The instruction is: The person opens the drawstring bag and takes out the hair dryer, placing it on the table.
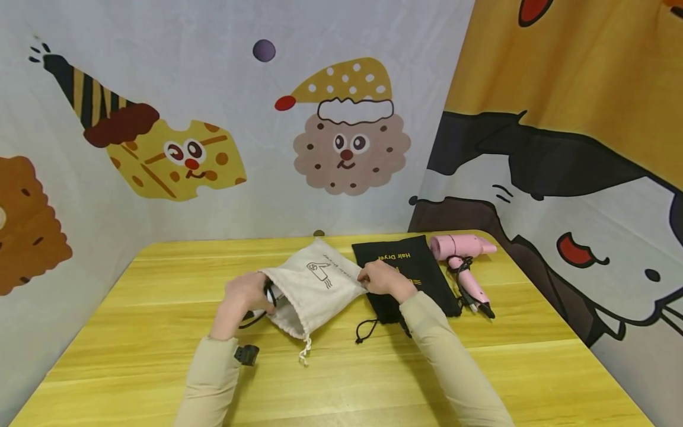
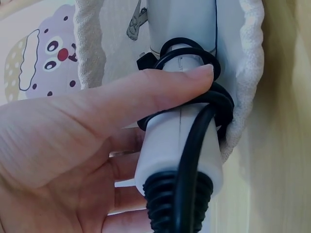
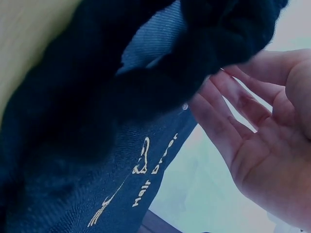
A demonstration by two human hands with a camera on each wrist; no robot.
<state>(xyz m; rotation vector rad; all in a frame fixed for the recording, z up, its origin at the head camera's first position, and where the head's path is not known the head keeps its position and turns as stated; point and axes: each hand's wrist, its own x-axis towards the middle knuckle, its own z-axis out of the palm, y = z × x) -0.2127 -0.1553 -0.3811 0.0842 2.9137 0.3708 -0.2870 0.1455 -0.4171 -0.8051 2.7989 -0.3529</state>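
Note:
A white cloth drawstring bag (image 1: 331, 293), printed with a hair dryer drawing, lies tilted over the table with its mouth toward the left. My left hand (image 1: 242, 296) is at that mouth and grips the handle of a white hair dryer (image 2: 160, 150), thumb across the black cord wound around it. The dryer's far part reaches into the bag, where its head is hidden. My right hand (image 1: 385, 280) pinches the bag's right edge, above a black "Hair Dryer" bag (image 1: 368, 254). In the right wrist view the black bag fills much of the frame beside the fingers (image 3: 214, 111).
A pink hair dryer (image 1: 463, 245) with a black cord wrapped on its handle lies at the table's back right, beside the black bag. The wooden table (image 1: 133, 332) meets printed curtains at the back and right. A black drawstring loop (image 1: 366, 330) trails toward the front.

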